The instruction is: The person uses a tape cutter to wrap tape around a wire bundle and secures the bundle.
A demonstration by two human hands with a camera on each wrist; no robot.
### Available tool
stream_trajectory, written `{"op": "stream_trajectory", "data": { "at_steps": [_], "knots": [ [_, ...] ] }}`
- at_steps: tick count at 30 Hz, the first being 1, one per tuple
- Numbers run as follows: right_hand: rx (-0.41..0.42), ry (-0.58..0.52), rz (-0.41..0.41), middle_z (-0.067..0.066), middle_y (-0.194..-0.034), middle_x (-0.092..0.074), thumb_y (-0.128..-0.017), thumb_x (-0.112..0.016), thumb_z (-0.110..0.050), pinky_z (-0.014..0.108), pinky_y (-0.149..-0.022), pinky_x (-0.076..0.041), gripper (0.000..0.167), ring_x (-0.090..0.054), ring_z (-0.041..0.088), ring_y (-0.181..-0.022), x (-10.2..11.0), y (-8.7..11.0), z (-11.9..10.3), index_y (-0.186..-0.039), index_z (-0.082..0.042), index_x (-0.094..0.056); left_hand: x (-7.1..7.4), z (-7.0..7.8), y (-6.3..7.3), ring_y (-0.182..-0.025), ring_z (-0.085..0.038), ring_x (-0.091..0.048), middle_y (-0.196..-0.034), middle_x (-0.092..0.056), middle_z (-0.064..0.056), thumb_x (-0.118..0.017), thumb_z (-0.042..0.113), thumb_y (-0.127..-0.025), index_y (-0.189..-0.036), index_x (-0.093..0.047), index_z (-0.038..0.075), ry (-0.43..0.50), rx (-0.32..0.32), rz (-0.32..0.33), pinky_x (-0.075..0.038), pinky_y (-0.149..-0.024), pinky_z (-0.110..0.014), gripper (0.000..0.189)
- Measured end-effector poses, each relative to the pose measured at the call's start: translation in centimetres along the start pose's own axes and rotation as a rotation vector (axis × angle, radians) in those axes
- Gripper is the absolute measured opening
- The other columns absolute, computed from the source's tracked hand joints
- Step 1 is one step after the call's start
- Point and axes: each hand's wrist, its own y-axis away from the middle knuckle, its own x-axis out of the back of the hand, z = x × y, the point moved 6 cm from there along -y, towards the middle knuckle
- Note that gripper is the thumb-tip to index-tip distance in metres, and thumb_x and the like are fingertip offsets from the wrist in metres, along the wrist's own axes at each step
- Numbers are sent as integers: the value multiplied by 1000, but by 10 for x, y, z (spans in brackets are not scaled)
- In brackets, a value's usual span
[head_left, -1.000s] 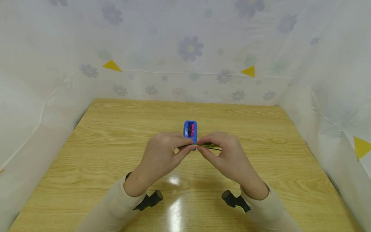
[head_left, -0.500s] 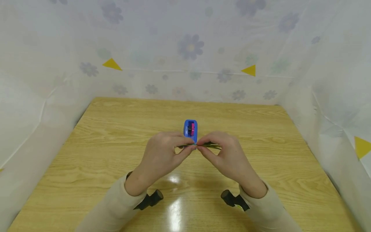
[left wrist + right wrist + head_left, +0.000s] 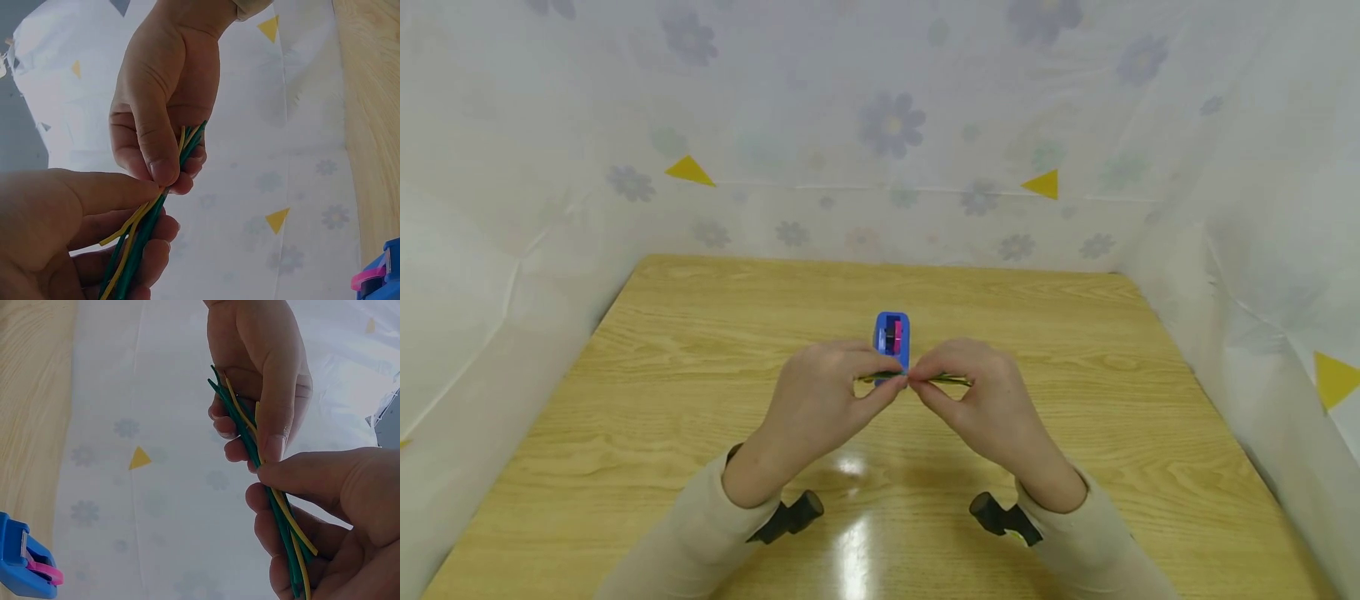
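Note:
My left hand [image 3: 820, 400] and right hand [image 3: 992, 408] meet fingertip to fingertip over the table. Between them runs a bundle of thin green and yellow strands [image 3: 247, 440], like wires or stems; I cannot tell which. Each hand pinches it near the middle between thumb and fingers. In the left wrist view, one end of the bundle [image 3: 145, 231] lies along the left fingers, with a yellow strand splaying outward. The other end sticks up past the right thumb. The fingertips cover the bundle's middle.
Just beyond the hands, a blue tape dispenser [image 3: 906, 337] with a pink roll stands on the wooden table [image 3: 662, 375]. Flower-patterned white sheeting [image 3: 827, 217] with yellow triangles surrounds the table at the back and sides. Dark wrist-worn cameras [image 3: 797, 514] protrude beneath both sleeves.
Both hands keep their pinch in nearly the same place. The strands by the right hand, fanned out a second ago, now look closer together. The right wrist has shifted slightly left.

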Motion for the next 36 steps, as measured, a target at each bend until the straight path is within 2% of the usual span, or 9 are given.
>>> {"op": "stream_trajectory", "data": {
  "at_steps": [12, 20, 27, 36],
  "knots": [
    [37, 84, 7, -7, -87, -71, -77, -83, 1, 33, -76, -52, 16, -65, 10, -83, -2, 0, -1, -83, -12, -76, -1, -1, 0, -69, -5, -65, -84, -72, 6, -77, 24, -87, -90, -80, 17, 3, 29, -43, -49, -57, -23, 8],
    [44, 109, 11, -7, -87, -71, -76, -83, 1, 33, -75, -52, 17, -65, 10, -83, -4, 0, -3, -83, -12, -76, -3, -4, 2, -70, -6, -66, -86, -73, 5, -74, 26, -90, -94, -80, 16, 26, 65, -87, -49, -58, -22, 12],
    [36, 101, 11, -8, -89, -71, -77, -83, 0, 33, -78, -51, 17, -65, 10, -85, -7, 0, -1, -87, -13, -76, -4, -6, 1, -58, 2, -54, -84, -73, 7, -73, 25, -91, -95, -79, 17, 40, 102, -131, -42, -51, -19, 11],
    [5, 106, -29, -10, -92, -71, -82, -81, -6, 33, -78, -52, 14, -64, 8, -87, -9, 2, 1, -91, -15, -76, -5, -8, 2, -54, 2, -51, -82, -73, 6, -75, 23, -90, -94, -80, 17, 22, 98, -123, -41, -50, -20, 9]
  ]
}}
